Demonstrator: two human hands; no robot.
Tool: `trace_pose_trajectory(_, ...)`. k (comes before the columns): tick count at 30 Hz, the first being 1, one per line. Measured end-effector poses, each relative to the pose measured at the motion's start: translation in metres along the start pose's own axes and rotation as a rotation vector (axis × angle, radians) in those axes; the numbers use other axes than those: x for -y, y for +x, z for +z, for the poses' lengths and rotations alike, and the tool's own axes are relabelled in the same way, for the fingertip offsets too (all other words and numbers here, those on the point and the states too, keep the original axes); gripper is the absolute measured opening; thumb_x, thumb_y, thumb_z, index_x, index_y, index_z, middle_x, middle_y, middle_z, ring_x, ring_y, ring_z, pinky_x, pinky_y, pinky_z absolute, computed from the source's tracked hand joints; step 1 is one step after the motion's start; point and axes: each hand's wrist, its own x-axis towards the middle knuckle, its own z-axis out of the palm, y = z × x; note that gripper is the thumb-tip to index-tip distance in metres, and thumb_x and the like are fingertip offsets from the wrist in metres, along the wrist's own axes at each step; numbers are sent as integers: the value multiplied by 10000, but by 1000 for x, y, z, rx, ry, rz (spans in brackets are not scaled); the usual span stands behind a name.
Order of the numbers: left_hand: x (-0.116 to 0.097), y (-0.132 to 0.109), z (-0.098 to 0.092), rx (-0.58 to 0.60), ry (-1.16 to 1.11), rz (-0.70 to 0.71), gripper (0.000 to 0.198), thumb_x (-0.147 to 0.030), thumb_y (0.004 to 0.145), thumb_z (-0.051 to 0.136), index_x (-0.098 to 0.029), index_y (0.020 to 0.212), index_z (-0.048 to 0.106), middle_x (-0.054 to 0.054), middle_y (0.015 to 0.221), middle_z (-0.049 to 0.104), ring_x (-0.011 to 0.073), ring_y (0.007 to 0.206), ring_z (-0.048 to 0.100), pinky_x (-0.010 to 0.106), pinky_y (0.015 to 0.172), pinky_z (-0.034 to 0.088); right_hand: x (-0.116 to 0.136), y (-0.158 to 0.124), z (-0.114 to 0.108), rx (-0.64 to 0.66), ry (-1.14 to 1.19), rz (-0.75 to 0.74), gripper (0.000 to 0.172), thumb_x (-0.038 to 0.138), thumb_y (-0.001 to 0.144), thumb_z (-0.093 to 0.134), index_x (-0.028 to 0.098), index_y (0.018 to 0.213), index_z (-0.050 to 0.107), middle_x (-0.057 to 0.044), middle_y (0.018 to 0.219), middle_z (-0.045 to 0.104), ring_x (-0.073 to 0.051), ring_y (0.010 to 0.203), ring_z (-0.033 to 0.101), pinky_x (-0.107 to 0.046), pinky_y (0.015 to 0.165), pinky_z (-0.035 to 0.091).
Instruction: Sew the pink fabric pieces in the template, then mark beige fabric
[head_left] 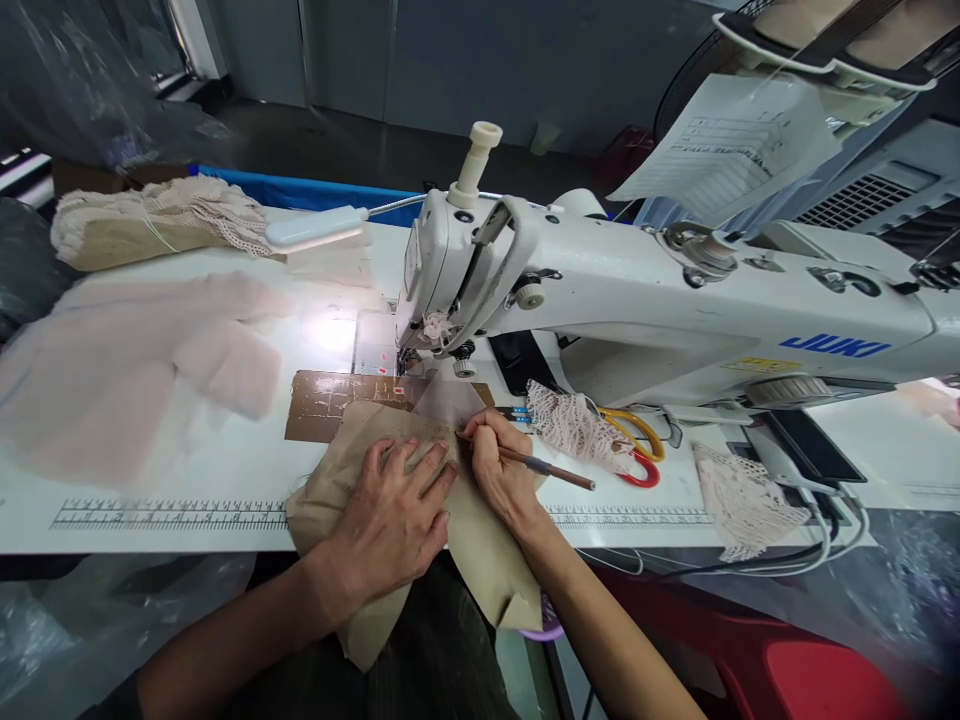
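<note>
Left hand lies flat, fingers spread, pressing beige fabric overhanging the sewing table's front edge; right hand pinches a pencil, tip hidden.

A beige fabric piece lies flat under the spread fingers of the left hand, its upper corner folded toward the right-hand fingers and its lower edges hanging off the table's near rim. A slim brown pencil, pinched in the right hand, slants with its tip on the cloth just beside the left fingertips and its tail pointing right.
</note>
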Motion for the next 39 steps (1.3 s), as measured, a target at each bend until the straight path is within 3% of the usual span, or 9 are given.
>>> trace_pose_trajectory(9, 0, -1, 2, -11, -4, 4, 418, -357, 955, 441, -201, 1334, 519, 34, 1459, 470, 276, 1207, 455, 472, 998, 322, -2, 0, 0, 20, 42, -6, 216, 262, 774, 376, 232, 593, 489, 22, 529, 518, -156, 495, 484, -280, 523, 380)
trace_pose_trajectory(15, 0, 0, 2, -16, -7, 2, 407, -351, 954, 441, -202, 1323, 530, 28, 1454, 480, 281, 1208, 453, 478, 995, 317, -3, 0, 1, -75, 0, 30, 210, 260, 768, 360, 233, 601, 485, 21, 539, 536, -162, 516, 506, -285, 536, 382)
trace_pose_trajectory(22, 0, -1, 2, -37, 12, 13, 409, -352, 947, 450, -190, 1313, 539, 34, 1441, 495, 285, 1191, 461, 482, 984, 316, -2, -1, 1, -54, 37, 21, 219, 272, 762, 384, 231, 573, 487, 20, 523, 516, -160, 498, 480, -289, 525, 369)
trace_pose_trajectory(25, 0, -1, 2, -32, 10, 14, 410, -361, 945, 456, -197, 1312, 540, 28, 1439, 497, 287, 1190, 458, 483, 984, 315, -6, 1, 0, -155, 62, 64, 209, 270, 752, 387, 230, 570, 481, 13, 542, 525, -164, 529, 495, -287, 532, 369)
trace_pose_trajectory(28, -1, 0, 1, -29, 18, 11, 412, -349, 939, 460, -200, 1315, 539, 27, 1440, 496, 290, 1176, 461, 482, 970, 323, -14, 5, -3, -271, 167, 180, 176, 297, 789, 383, 225, 711, 523, 26, 574, 532, -156, 508, 474, -273, 487, 346)
trace_pose_trajectory(31, -3, 1, 0, -17, 43, 13, 416, -324, 932, 453, -189, 1316, 540, 27, 1466, 467, 303, 1164, 460, 492, 951, 331, -21, 9, -9, -193, 296, 250, 197, 346, 807, 381, 223, 761, 529, 43, 542, 510, -142, 434, 415, -259, 423, 300)
trace_pose_trajectory(35, -6, 4, -2, 13, 61, 23, 421, -320, 927, 451, -178, 1313, 544, 37, 1441, 496, 316, 1166, 461, 508, 951, 335, -19, 7, -12, -75, 233, 157, 209, 331, 751, 405, 227, 615, 525, 26, 523, 505, -159, 506, 470, -278, 496, 349)
trace_pose_trajectory(39, -6, 5, -3, 5, 59, 20, 416, -318, 920, 464, -178, 1301, 553, 36, 1428, 507, 314, 1177, 458, 509, 955, 345, -10, 5, -10, -19, 148, 77, 202, 289, 740, 409, 231, 587, 528, 16, 565, 538, -173, 569, 505, -298, 571, 379)
